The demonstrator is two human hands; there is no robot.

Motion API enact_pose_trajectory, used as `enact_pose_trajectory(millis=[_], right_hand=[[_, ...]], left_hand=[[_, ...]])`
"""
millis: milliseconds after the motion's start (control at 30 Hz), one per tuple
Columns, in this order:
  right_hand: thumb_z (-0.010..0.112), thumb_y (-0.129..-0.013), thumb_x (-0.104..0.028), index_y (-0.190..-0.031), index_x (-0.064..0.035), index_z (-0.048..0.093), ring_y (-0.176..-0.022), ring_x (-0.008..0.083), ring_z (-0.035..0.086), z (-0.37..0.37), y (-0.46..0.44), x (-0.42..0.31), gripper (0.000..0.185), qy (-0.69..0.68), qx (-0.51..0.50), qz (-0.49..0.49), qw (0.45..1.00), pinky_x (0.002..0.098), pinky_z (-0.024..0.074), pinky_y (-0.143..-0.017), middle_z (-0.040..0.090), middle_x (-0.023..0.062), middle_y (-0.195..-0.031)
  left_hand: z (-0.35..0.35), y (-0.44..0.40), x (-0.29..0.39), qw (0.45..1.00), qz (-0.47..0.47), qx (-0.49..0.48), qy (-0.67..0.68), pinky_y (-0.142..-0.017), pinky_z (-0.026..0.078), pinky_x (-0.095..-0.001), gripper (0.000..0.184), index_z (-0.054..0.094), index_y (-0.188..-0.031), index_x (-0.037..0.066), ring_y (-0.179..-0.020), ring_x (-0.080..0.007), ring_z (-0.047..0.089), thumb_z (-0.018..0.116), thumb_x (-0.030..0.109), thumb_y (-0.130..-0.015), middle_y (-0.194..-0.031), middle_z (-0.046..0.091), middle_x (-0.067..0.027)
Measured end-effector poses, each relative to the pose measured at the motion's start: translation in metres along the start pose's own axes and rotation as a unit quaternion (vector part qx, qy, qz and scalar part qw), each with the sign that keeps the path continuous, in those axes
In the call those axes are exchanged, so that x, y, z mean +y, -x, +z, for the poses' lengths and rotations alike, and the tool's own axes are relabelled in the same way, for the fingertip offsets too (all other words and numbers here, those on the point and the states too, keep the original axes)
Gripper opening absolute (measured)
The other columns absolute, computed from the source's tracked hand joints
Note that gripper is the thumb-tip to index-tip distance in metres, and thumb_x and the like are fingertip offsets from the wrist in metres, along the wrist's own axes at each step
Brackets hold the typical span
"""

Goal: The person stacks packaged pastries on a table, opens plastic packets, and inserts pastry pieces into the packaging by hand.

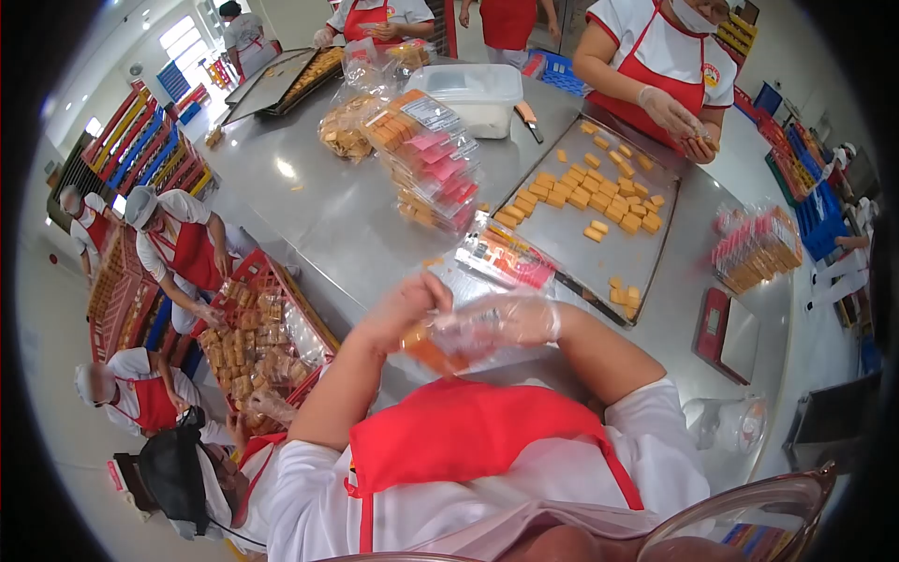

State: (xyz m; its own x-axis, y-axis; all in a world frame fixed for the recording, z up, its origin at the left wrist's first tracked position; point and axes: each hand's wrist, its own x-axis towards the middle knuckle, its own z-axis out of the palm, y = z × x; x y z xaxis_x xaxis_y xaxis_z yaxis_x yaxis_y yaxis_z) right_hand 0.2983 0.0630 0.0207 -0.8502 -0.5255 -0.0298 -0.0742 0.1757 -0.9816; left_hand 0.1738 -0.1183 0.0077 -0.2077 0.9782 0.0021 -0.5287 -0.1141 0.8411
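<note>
Packet (434, 352), between both hands at the table's (314, 220) six o'clock, is likely light, slick and fragile inside; its edges offer the safest hold. The left hand's (401, 311) fingers curl near its eleven; the gloved right hand's (524, 319) lie toward two. Blur hides either grip; I cannot tell.

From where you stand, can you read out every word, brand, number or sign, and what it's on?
No text can be read for certain.
Labels on the stacked packs: too small.
Wrappers beside the tray: print too small.
Badge on a co-worker's shirt: too small.
Red device: panel illegible.
Pack between left hand and right hand: blurred.
</note>
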Motion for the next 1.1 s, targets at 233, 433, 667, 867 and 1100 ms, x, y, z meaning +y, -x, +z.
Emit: enact_pose_trajectory(millis=[233,433,667,867,1100], right_hand=[[0.051,-0.085,-0.038,-0.124,0.0008,0.036,-0.104,0.0192,0.049,0.018,-0.001,0.009,0.057,-0.343,0.238,-0.012,0.909,0.0312,0.0479,-0.084,0.049,0.0096,-0.114],[0.049,-0.087,-0.036,-0.125,-0.0032,0.037,-0.106,0.018,0.047,0.022,-0.001,0.017,0.052,-0.299,0.194,-0.073,0.932,0.0306,0.0439,-0.089,0.046,0.0095,-0.118],[0.056,-0.084,-0.025,-0.113,0.0021,0.05,-0.095,0.0226,0.054,-0.027,0.027,0.003,0.04,0.115,0.036,-0.111,0.986,0.0313,0.042,-0.083,0.056,0.0111,-0.104],[0.055,-0.081,-0.02,-0.093,-0.0027,0.062,-0.076,0.019,0.058,-0.154,0.05,0.071,0.023,0.241,0.569,0.126,0.777,0.0316,0.0447,-0.068,0.062,0.009,-0.083],[0.05,-0.078,-0.026,-0.073,-0.0061,0.055,-0.075,0.0326,0.054,-0.157,0.04,0.094,0.021,0.528,0.456,0.215,0.683,0.0402,0.0425,-0.066,0.056,0.016,-0.077]], left_hand=[[-0.002,0.013,-0.03,0.947,0.069,0.258,-0.18,-0.079,0.044,-0.0285,0.053,0.036,-0.12,0.004,-0.099,-0.0123,0.05,0.064,0.013,-0.077,-0.11,0.051,-0.0061],[0.001,0.015,-0.031,0.951,0.107,0.227,-0.178,-0.08,0.043,-0.027,0.065,0.032,-0.124,0.004,-0.096,-0.0143,0.051,0.068,0.025,-0.075,-0.107,0.05,-0.0061],[-0.014,0.015,-0.041,0.93,0.222,0.284,-0.069,-0.087,0.043,-0.0315,0.068,0.029,-0.127,0.006,-0.103,-0.0212,0.05,0.067,0.026,-0.075,-0.115,0.045,-0.0065],[-0.086,0.024,-0.061,0.954,0.138,0.093,0.251,-0.069,0.046,-0.0273,0.06,0.034,-0.127,0.012,-0.088,-0.0165,0.053,0.062,0.032,-0.078,-0.103,0.052,-0.0054],[-0.088,0.01,-0.073,0.932,0.144,0.132,0.307,-0.06,0.04,-0.0242,0.057,0.037,-0.127,0.015,-0.071,-0.0113,0.047,0.06,0.034,-0.079,-0.087,0.054,-0.0011]])
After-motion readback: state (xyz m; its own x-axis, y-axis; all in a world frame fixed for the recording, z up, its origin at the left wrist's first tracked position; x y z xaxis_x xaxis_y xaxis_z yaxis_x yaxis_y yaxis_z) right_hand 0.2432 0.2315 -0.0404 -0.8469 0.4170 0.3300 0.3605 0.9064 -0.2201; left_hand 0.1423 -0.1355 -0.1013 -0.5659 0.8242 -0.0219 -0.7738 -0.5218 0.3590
